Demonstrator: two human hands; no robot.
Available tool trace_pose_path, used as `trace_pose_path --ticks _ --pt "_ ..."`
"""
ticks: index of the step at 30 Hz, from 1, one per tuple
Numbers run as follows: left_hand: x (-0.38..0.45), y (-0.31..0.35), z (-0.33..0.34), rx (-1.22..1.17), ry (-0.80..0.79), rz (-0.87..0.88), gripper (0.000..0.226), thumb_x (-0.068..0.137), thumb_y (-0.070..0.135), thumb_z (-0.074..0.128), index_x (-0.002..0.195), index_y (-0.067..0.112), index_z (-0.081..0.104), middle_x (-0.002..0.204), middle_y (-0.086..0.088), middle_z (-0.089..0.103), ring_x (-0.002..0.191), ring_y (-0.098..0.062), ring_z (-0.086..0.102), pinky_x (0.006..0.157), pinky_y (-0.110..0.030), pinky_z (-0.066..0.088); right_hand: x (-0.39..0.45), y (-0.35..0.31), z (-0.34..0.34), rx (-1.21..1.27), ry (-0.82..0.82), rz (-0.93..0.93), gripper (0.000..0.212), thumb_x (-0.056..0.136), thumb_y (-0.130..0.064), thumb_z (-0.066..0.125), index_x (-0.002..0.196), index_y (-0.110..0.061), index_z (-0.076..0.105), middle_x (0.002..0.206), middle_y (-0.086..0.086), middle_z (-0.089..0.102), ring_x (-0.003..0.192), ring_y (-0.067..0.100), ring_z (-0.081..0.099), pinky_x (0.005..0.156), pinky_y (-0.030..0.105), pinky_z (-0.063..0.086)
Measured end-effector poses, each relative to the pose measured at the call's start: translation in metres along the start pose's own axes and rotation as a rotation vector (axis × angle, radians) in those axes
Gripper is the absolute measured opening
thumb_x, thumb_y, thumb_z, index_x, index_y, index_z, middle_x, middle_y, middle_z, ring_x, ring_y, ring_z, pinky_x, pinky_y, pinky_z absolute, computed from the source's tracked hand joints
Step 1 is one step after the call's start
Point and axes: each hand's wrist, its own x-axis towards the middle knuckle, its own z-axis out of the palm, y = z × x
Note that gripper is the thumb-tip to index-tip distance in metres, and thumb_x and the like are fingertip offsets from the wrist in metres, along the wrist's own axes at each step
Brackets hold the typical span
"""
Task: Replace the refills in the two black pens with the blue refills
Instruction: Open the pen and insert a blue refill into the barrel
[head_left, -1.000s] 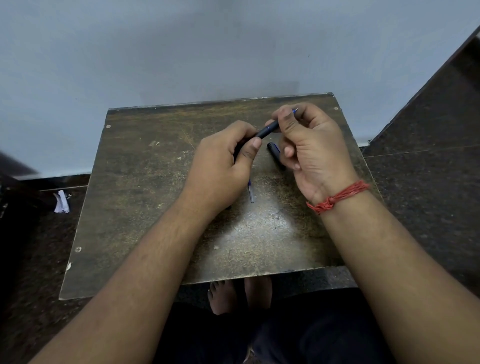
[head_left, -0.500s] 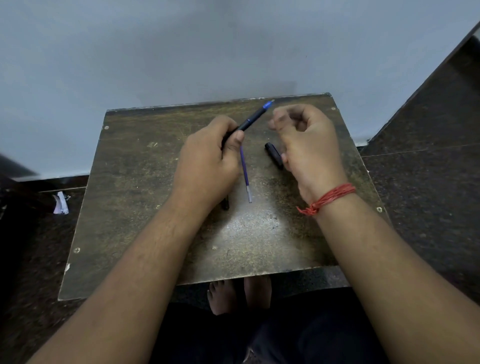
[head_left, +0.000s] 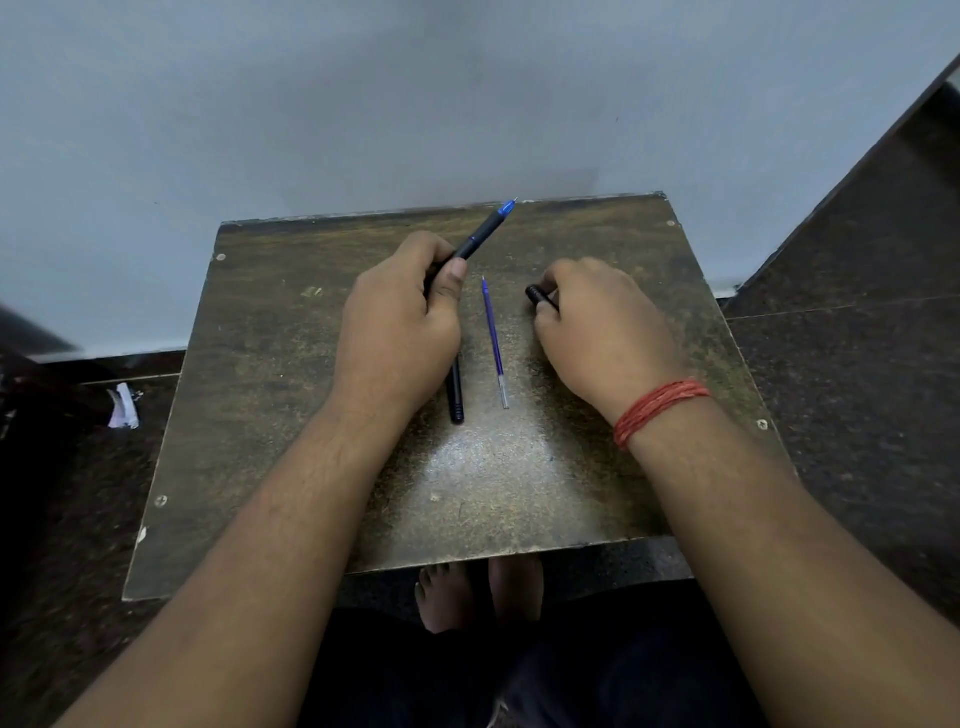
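The left hand (head_left: 397, 325) is curled round a black pen (head_left: 480, 236), thumb pressed along the barrel, and holds it tilted up and away to the right. A blue tip pokes out of the pen's far end, just over the back edge of the counter (head_left: 270, 364).

A second black pen (head_left: 456, 395) lies flat on the counter, its near end sticking out from under the left hand; the rest is hidden beneath the palm.

Just to the right of it, a loose blue refill (head_left: 493, 340) lies on the counter between the two hands, running front to back, touching neither hand.

The right hand (head_left: 602, 332) rests low on the counter with its fingers curled over a short black piece (head_left: 537, 297), probably a cap, whose rounded end shows just left of the fingertips. A red thread band (head_left: 657, 408) circles that wrist.

Bare feet (head_left: 447, 597) show below the counter's front edge, and a scrap of white paper (head_left: 123, 406) lies on the floor to the left.
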Motion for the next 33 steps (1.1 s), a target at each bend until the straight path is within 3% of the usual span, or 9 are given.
trace_pose_path --ticks 4,6,8,10,14,21,33 --pt "0.000 0.001 -0.001 -0.002 -0.028 0.005 0.008 0.098 0.026 0.053 0.092 0.023 0.058 0.065 0.009 0.053 0.060 -0.009 0.047 0.056 -0.032 0.036 0.004 0.003 0.001 0.317 0.052 0.015 0.030 0.095 -0.017 0.049 0.124 -0.018 0.058 0.109 0.000 0.057 0.099 0.018 0.055 0.084 0.031 0.044" --pt "0.000 0.002 -0.001 -0.003 -0.050 0.016 0.008 0.098 0.025 0.053 0.091 0.026 0.056 0.064 0.010 0.052 0.060 -0.006 0.048 0.055 -0.029 0.035 0.005 0.005 0.001 0.483 0.072 0.038 0.034 0.094 -0.015 0.052 0.128 -0.021 0.056 0.099 -0.005 0.057 0.088 0.013 0.055 0.078 0.024 0.043" --pt "0.000 0.002 -0.001 -0.003 -0.068 0.027 0.008 0.098 0.025 0.054 0.090 0.026 0.056 0.064 0.009 0.052 0.061 -0.006 0.048 0.054 -0.028 0.034 0.006 0.008 0.001 0.739 0.157 0.101 0.027 0.093 -0.013 0.056 0.117 -0.022 0.061 0.090 -0.004 0.060 0.079 0.013 0.061 0.067 0.023 0.045" --pt "-0.001 0.002 -0.001 -0.001 -0.083 0.033 0.007 0.098 0.025 0.054 0.091 0.024 0.058 0.064 0.008 0.052 0.061 -0.007 0.048 0.054 -0.028 0.034 0.009 0.011 0.000 1.077 0.259 0.186 0.018 0.092 -0.009 0.058 0.106 -0.021 0.059 0.090 0.008 0.066 0.074 0.015 0.069 0.058 0.026 0.047" --pt "-0.002 0.002 0.000 -0.004 -0.131 0.051 0.007 0.097 0.024 0.055 0.094 0.022 0.061 0.063 0.008 0.052 0.059 -0.009 0.048 0.053 -0.027 0.034 0.011 0.017 -0.002 1.454 0.366 0.239 0.014 0.094 -0.003 0.059 0.103 -0.013 0.055 0.082 0.005 0.067 0.072 0.017 0.071 0.058 0.026 0.050" --pt "-0.004 0.004 0.001 0.003 -0.177 0.093 0.008 0.097 0.025 0.055 0.095 0.021 0.062 0.062 0.010 0.051 0.058 -0.006 0.047 0.053 -0.026 0.033 0.012 0.017 -0.003 1.487 0.423 0.217 0.013 0.094 -0.004 0.060 0.104 -0.011 0.055 0.086 0.005 0.067 0.077 0.018 0.072 0.065 0.029 0.053" --pt "-0.005 0.005 0.003 -0.016 -0.165 0.116 0.012 0.094 0.028 0.053 0.094 0.021 0.062 0.063 0.010 0.052 0.058 -0.007 0.048 0.055 -0.029 0.037 0.005 0.007 0.004 1.387 0.171 0.085 0.015 0.093 -0.001 0.062 0.099 -0.015 0.060 0.090 0.009 0.068 0.079 0.025 0.071 0.072 0.035 0.057"
